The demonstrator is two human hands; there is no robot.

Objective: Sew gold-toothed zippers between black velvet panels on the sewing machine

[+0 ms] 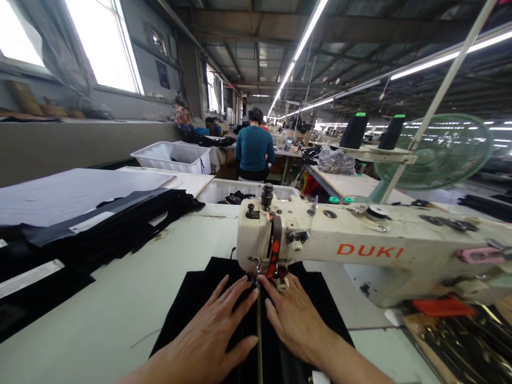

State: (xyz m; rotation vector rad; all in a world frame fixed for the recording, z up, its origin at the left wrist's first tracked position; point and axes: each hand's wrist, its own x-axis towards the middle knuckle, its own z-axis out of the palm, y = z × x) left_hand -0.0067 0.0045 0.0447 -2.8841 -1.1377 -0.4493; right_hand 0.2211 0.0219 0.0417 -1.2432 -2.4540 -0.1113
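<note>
A dark piece of fabric [188, 304] lies flat beneath the head of a white sewing machine [316, 234] lettered DUKI. Down its middle runs a narrow gold-coloured strip [260, 341], perhaps a zipper. My left hand [224, 314] rests on the fabric left of this strip, fingers spread and pointing at the needle area. On the other side my right hand [290, 312] presses the cloth with its fingers extended, partly behind the machine head. Both hands lie flat, gripping nothing. The needle and presser foot are mostly hidden by fingertips and shadow.
Stacked black fabric pieces [120, 229] lie at left on the table [132, 298]. At right, an orange-red item [444, 306] sits by a box of gold-edged strips [460, 341]. Behind are thread cones [354, 132], a green fan [436, 152], white bins [176, 156] and a seated person [254, 146].
</note>
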